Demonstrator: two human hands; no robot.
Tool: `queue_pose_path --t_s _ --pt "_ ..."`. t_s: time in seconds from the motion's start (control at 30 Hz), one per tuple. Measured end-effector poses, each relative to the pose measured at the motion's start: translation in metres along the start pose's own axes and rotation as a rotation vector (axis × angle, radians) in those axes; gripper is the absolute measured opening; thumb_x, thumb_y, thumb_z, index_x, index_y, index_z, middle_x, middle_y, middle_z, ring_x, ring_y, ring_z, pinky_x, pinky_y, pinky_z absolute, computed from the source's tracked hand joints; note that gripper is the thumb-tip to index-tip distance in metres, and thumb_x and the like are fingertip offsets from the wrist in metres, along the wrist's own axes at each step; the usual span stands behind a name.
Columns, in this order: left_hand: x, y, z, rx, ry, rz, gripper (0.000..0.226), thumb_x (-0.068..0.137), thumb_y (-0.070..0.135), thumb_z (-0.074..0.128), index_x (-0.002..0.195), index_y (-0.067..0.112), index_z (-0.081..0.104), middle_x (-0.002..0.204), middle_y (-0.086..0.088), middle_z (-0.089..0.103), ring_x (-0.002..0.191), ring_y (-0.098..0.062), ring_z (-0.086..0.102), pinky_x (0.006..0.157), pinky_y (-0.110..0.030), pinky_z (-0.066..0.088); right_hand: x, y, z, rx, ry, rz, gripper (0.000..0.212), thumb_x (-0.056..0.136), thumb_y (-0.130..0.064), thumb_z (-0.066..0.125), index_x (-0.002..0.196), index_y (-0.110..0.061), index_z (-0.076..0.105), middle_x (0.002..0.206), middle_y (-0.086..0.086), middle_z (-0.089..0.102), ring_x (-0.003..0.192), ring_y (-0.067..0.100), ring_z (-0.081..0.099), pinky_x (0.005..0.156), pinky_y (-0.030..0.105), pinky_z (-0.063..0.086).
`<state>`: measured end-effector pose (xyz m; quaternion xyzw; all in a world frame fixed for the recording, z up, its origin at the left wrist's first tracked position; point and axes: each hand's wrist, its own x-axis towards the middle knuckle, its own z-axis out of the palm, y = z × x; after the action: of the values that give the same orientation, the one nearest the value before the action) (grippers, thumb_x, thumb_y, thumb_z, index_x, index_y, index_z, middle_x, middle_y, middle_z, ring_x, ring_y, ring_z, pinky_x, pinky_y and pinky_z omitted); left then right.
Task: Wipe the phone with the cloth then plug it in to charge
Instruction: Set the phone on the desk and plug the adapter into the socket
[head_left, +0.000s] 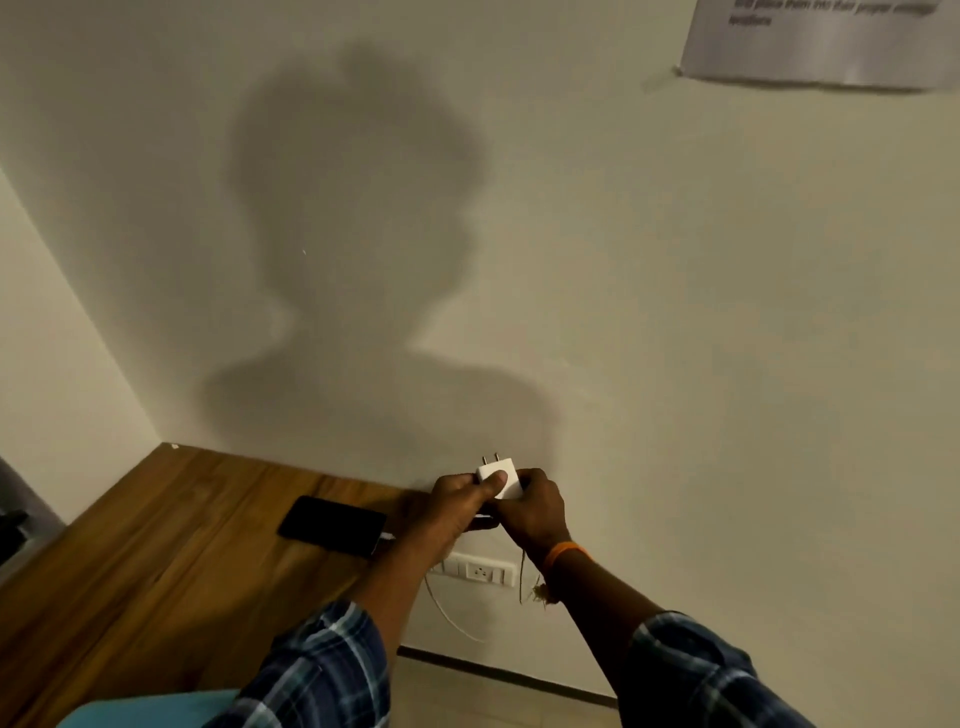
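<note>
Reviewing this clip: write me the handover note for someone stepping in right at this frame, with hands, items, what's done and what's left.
Left hand: pinching the white charger adapter, thumb on its face.
Right hand: gripping the same adapter from the other side. Its two pins point up toward the wall, not plugged in.
Phone: lying flat, screen dark, on the wooden desk near the wall. A white cable hangs below the desk edge and appears to run to the phone.
Wall socket: below the hands, nothing in it.
Cloth: not clearly in view, so wiping cannot be confirmed.
Left: turn the adapter, push it into the socket, check that charging starts.
</note>
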<state>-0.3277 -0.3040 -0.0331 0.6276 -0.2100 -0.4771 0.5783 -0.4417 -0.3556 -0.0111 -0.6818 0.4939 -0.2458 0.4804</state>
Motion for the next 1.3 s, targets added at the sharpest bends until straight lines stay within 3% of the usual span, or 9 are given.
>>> queue_pose_path --t_s 0.1,0.23,0.4,0.57,0.77,0.83,0.97,1.2,1.3 --pt "0.008 -0.040 0.005 -0.016 0.034 -0.071 0.037 0.093 0.029 0.069 0.125 0.010 0.066 0.112 -0.012 0.073 0.097 -0.029 0.074 0.078 -0.042 0.064 -0.003 0.033 0.003 0.016 -0.070 0.058 0.054 0.066 -0.034 0.085 0.111 -0.014 0.063 0.101 0.001 0.070 0.086 0.016 0.067 0.063 0.021 0.053" --pt "0.021 -0.098 0.007 0.006 0.125 -0.128 0.044 0.091 0.027 0.071 0.129 0.005 0.065 0.115 -0.014 0.072 0.096 -0.029 0.073 0.077 -0.042 0.064 0.000 0.089 0.013 0.169 -0.150 0.203 0.030 0.077 -0.035 0.070 0.093 -0.011 0.076 0.088 0.011 0.077 0.086 0.031 0.073 0.079 0.048 0.062" --pt "0.035 -0.178 0.003 0.071 0.249 -0.134 0.041 0.091 0.032 0.072 0.124 0.009 0.068 0.106 -0.005 0.070 0.094 -0.024 0.070 0.069 -0.032 0.064 0.009 0.163 0.040 0.396 -0.143 0.430 0.015 0.089 -0.003 0.057 0.090 -0.005 0.071 0.102 0.023 0.071 0.094 0.036 0.070 0.073 0.040 0.063" --pt "0.062 -0.265 -0.010 0.134 0.325 -0.224 0.036 0.095 0.024 0.066 0.126 0.006 0.067 0.118 -0.013 0.070 0.098 -0.029 0.069 0.081 -0.041 0.064 0.015 0.242 0.085 0.452 -0.161 0.518 0.016 0.090 0.002 0.057 0.094 0.001 0.073 0.100 0.021 0.071 0.094 0.035 0.070 0.077 0.040 0.063" --pt "0.107 -0.329 -0.024 0.124 0.386 -0.226 0.037 0.091 0.020 0.071 0.125 0.005 0.068 0.113 -0.007 0.069 0.088 -0.017 0.067 0.070 -0.032 0.064 0.039 0.307 0.126 0.487 -0.130 0.550 0.018 0.094 -0.001 0.058 0.105 -0.003 0.071 0.112 0.020 0.070 0.099 0.031 0.070 0.084 0.036 0.061" --pt "0.120 -0.339 -0.027 0.094 0.409 -0.205 0.035 0.090 0.021 0.072 0.122 0.007 0.070 0.109 -0.002 0.068 0.089 -0.016 0.067 0.067 -0.027 0.063 0.052 0.317 0.134 0.490 -0.110 0.550 0.028 0.095 -0.002 0.059 0.122 0.003 0.064 0.118 0.019 0.068 0.105 0.032 0.068 0.090 0.040 0.059" --pt "0.144 -0.351 -0.030 0.018 0.447 -0.181 0.008 0.088 0.025 0.074 0.092 0.033 0.074 0.100 0.011 0.070 0.098 -0.022 0.070 0.078 -0.039 0.064 0.073 0.325 0.145 0.538 -0.079 0.546 0.031 0.094 -0.002 0.062 0.123 0.005 0.063 0.117 0.021 0.069 0.105 0.034 0.069 0.089 0.041 0.060" --pt "0.155 -0.355 -0.034 -0.005 0.478 -0.151 0.020 0.085 0.027 0.078 0.104 0.026 0.072 0.088 0.027 0.064 0.104 -0.026 0.069 0.088 -0.051 0.061 0.082 0.329 0.152 0.537 -0.071 0.534 0.028 0.092 -0.001 0.063 0.120 0.006 0.064 0.115 0.021 0.070 0.103 0.034 0.070 0.088 0.043 0.061" --pt "0.156 -0.355 -0.038 -0.024 0.507 -0.144 0.011 0.083 0.031 0.080 0.091 0.039 0.077 0.084 0.030 0.066 0.107 -0.027 0.069 0.088 -0.049 0.061 0.083 0.330 0.156 0.548 -0.069 0.523 0.028 0.091 -0.003 0.065 0.119 0.005 0.065 0.113 0.021 0.071 0.102 0.035 0.070 0.090 0.046 0.060"
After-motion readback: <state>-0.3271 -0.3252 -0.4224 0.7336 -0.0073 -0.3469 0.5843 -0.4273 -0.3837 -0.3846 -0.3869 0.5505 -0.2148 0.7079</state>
